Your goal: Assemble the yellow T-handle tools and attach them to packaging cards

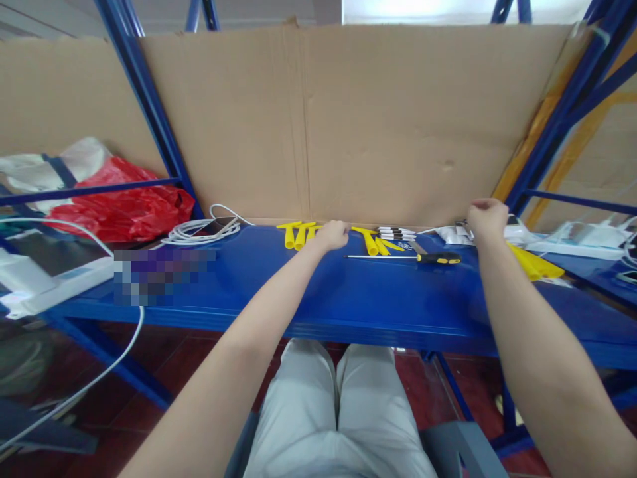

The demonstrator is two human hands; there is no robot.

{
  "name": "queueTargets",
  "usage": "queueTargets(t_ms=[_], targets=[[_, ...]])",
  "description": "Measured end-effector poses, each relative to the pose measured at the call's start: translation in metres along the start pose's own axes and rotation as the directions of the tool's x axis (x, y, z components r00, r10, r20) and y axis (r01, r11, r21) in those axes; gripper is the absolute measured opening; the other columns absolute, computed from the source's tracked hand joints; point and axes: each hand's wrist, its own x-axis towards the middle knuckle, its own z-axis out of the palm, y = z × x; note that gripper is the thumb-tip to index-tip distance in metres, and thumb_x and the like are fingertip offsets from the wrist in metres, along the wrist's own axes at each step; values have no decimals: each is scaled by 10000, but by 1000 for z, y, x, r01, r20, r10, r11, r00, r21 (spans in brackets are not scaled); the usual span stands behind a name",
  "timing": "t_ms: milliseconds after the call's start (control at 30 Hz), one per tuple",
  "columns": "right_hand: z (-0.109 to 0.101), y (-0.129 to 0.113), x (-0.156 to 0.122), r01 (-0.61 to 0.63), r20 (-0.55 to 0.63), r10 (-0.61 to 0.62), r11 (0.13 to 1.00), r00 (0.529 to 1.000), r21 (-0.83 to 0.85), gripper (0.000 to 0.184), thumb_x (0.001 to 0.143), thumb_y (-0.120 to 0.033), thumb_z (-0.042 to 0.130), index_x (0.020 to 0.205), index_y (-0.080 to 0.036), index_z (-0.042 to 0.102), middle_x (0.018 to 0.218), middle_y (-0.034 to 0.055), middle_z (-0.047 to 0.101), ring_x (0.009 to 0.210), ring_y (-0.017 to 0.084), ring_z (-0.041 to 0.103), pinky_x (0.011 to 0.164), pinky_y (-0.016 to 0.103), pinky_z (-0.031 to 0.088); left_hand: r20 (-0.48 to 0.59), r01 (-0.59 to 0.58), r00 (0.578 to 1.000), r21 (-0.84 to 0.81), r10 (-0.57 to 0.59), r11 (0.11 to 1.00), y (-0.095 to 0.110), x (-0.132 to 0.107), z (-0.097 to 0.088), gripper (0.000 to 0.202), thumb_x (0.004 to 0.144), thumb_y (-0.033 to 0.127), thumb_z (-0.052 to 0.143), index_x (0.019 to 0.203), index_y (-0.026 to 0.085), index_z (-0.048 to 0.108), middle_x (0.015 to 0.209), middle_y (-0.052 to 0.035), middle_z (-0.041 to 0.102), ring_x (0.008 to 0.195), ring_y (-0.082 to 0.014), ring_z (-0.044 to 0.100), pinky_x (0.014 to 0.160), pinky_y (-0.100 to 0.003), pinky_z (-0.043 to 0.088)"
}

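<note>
My left hand (332, 235) reaches to the back of the blue shelf (358, 299) and rests closed among several yellow plastic pieces (297, 234); what its fingers grip is hidden. More yellow pieces (374, 243) lie just right of it, next to a few small black-and-white parts (397, 233). My right hand (486, 219) is curled shut at the right back of the shelf, over small white packets (452, 234); I cannot make out what it holds. A screwdriver with a yellow and black handle (438, 258) lies between the two hands.
A cardboard sheet (348, 119) stands behind the shelf. A coiled white cable (202, 231) lies at the left, a red plastic bag (119, 206) beyond it. Blue rack posts (149, 113) frame both sides. Yellow pieces (535, 264) and white items (582, 238) lie at the right.
</note>
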Motion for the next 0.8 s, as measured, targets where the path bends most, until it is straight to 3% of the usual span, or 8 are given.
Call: queueTargets(t_ms=[100, 167, 267, 367, 500, 667, 800], targets=[[10, -14, 0, 37, 11, -39, 989, 999, 140, 353, 790, -130, 494, 1080, -32, 669, 1053, 180, 672, 920, 203, 608, 838, 277, 454, 86, -143, 987, 92, 135, 986, 18, -4, 19, 244, 781, 104, 555, 931, 196, 724, 1154, -125, 673, 1203, -291, 559, 1071, -382, 369], [20, -18, -4, 89, 28, -96, 979, 995, 182, 349, 779, -137, 486, 1065, -51, 667, 1017, 156, 680, 894, 201, 612, 817, 288, 466, 138, -205, 972, 100, 190, 974, 30, -8, 32, 321, 809, 108, 530, 1047, 238, 703, 1273, -96, 616, 1251, -289, 518, 1087, -419, 349], [33, -15, -19, 192, 91, -206, 970, 974, 150, 326, 770, -139, 479, 1029, -93, 672, 994, 138, 684, 896, 223, 623, 837, 342, 479, 198, -214, 964, 182, 178, 960, 40, -12, 44, 367, 832, 119, 516, 1109, 301, 674, 1336, -42, 579, 1295, -276, 468, 1110, -456, 305], [42, -8, -35, 290, 204, -299, 954, 932, 72, 310, 761, -129, 486, 1005, -114, 677, 1022, 147, 681, 913, 233, 628, 875, 365, 474, 219, -191, 966, 227, 141, 955, 41, -12, 44, 291, 869, 209, 517, 1101, 287, 675, 1303, -62, 596, 1270, -296, 490, 1093, -453, 328], [48, 0, -43, 367, 307, -349, 930, 885, -1, 311, 774, -142, 487, 1019, -121, 678, 1038, 154, 679, 927, 245, 636, 883, 375, 480, 163, -145, 980, 198, 114, 969, 31, -8, 37, 256, 856, 357, 583, 1062, 240, 678, 1217, -109, 636, 1243, -339, 514, 1082, -460, 342], [48, 5, -44, 415, 389, -350, 905, 852, -95, 311, 802, -153, 497, 1046, -114, 685, 1051, 149, 690, 949, 247, 644, 882, 357, 481, 15, 45, 999, 9, -45, 999, 17, -3, 32, 242, 713, 254, 749, 947, 247, 689, 1147, -96, 677, 1265, -329, 506, 1104, -430, 334], [46, 7, -46, 439, 465, -319, 881, 826, -175, 313, 835, -164, 493, 1067, -101, 693, 1056, 143, 700, 969, 225, 651, 874, 302, 479, 19, 184, 983, -77, -184, 980, 14, -1, 22, 302, 595, 137, 806, 858, 227, 690, 1127, -116, 688, 1283, -365, 482, 1107, -482, 323]])
